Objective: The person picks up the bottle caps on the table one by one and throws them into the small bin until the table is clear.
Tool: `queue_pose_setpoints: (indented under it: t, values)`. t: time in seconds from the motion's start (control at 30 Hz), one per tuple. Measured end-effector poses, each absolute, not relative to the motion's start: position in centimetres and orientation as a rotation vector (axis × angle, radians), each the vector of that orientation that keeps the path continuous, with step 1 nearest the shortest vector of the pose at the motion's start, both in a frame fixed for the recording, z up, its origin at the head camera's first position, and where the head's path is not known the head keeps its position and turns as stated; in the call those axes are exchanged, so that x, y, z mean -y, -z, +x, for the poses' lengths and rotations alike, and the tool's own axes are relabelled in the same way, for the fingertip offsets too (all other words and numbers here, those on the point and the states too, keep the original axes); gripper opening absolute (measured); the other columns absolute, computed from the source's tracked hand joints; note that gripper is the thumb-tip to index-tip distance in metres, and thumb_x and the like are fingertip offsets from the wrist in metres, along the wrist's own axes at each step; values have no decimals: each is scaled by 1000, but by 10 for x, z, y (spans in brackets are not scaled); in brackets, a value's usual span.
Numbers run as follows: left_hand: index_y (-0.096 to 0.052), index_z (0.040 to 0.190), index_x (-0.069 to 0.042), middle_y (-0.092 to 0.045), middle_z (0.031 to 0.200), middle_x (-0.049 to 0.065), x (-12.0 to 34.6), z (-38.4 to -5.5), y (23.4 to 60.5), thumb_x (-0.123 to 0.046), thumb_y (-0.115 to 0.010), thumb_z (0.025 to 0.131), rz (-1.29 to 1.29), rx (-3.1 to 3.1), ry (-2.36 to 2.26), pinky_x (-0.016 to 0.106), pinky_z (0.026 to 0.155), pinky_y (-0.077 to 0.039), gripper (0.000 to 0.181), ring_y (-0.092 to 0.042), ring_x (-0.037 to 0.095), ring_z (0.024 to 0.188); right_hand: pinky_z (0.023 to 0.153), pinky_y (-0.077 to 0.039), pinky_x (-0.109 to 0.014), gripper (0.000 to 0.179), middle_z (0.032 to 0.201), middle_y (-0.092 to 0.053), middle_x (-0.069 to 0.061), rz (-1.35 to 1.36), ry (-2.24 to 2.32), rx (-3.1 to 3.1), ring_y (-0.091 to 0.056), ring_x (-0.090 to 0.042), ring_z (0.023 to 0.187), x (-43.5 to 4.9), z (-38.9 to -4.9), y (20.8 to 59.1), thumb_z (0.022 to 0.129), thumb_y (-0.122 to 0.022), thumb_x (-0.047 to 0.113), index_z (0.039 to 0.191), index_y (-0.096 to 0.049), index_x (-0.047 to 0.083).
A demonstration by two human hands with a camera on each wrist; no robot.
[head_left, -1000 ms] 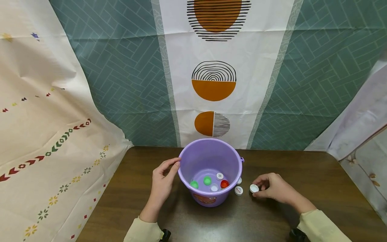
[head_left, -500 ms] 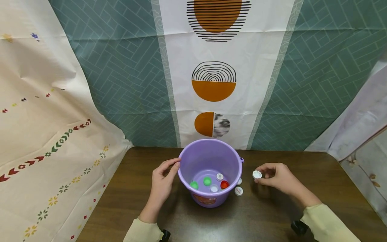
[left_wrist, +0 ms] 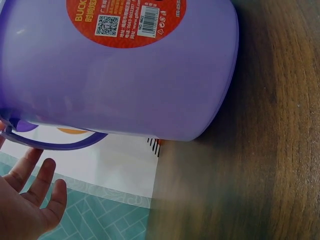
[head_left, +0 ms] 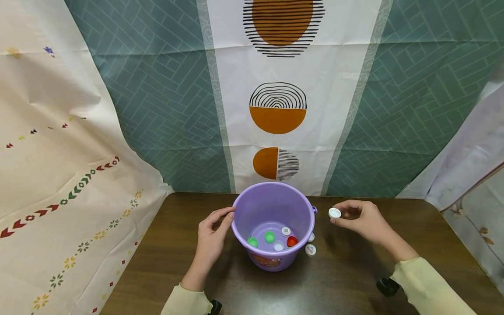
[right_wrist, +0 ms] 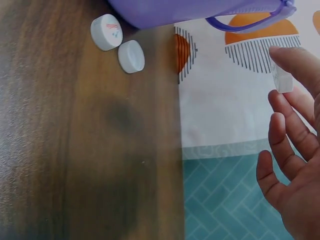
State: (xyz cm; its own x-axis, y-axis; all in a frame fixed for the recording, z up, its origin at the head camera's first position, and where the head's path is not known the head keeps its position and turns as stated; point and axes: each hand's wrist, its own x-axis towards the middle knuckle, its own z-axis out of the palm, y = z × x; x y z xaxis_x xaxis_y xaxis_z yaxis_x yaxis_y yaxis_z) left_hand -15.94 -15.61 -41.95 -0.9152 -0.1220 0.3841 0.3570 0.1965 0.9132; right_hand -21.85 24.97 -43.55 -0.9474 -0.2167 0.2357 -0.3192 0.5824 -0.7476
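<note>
A purple bucket [head_left: 273, 203] stands on the table, with an orange-red label on its side. My left hand [head_left: 212, 236] pinches the left rim between thumb and fingers; in the left wrist view the other fingers spread beside the bucket's handle [left_wrist: 60, 145]. To the right of the bucket, my right hand [head_left: 364, 223] holds a white bottle cap [head_left: 334, 213] above the table by thumb and fingertips. Two more white caps lie by the bucket's base, one printed [head_left: 310, 250] and one hollow side up [right_wrist: 131, 56].
Inside the bucket lie green caps [head_left: 269, 237], a red cap [head_left: 292, 241] and white caps [head_left: 286, 231]. The brown wooden table [head_left: 157, 271] ends at a patterned cloth [head_left: 189, 131] behind. A cream cloth [head_left: 78, 197] hangs at the left.
My right hand has lifted the white bottle cap off the table and moved it upward and away from me. The left hand stays at the bucket's rim.
</note>
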Motion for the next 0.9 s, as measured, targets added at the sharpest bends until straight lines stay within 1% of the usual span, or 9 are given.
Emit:
queue_pose_setpoints:
  t: [0.13,0.33,0.53,0.67,0.77,0.87,0.9]
  values:
    - [-69,108,-6,-68,106,12,157,-159,420,-15,-65,88,-220,2107,1767,24,72,-53,22,-64,9,89,64,-48,-22,30,87,-69,5,428,-1315,2672,-57,-12,77,-246,-220,428,71,-80,38,96,-70,26]
    - [-69,108,-5,-68,106,13,156,-159,420,-13,-65,88,-228,2101,1770,23,71,-52,22,-64,9,89,61,-48,-22,31,83,-66,1,373,-1375,2624,-56,-10,74,-236,-221,415,70,-81,39,96,-69,26]
    - [-69,108,-4,-67,106,15,156,-159,419,-13,-64,88,-232,2099,1775,22,72,-52,22,-64,12,89,62,-49,-22,31,83,-67,-3,373,-1406,2598,-57,-13,76,-218,-211,386,71,-81,33,97,-70,20]
    - [-68,108,-3,-67,107,16,156,-160,419,-11,-64,88,-242,2099,1770,22,73,-52,22,-64,11,89,62,-49,-22,32,84,-68,0,384,-1417,2589,-57,-13,76,-211,-213,381,70,-82,34,97,-70,22]
    - [-69,107,-4,-68,106,14,156,-162,420,-12,-64,88,-245,2096,1767,21,73,-52,21,-64,9,90,62,-49,-23,32,84,-68,0,420,-1427,2577,-57,-14,76,-204,-212,376,71,-81,33,98,-70,20]
    - [-69,107,-4,-68,106,12,156,-163,420,-13,-65,88,-241,2094,1767,21,73,-52,22,-64,8,91,62,-49,-24,32,86,-68,-6,449,-1458,2584,-56,-19,78,-193,-205,361,73,-81,26,99,-70,12]
    - [-69,107,-5,-68,105,12,155,-163,419,-14,-65,88,-239,2095,1767,22,73,-53,22,-64,8,91,62,-49,-24,32,86,-67,-6,459,-1454,2588,-56,-20,78,-190,-205,359,73,-81,26,100,-70,13]
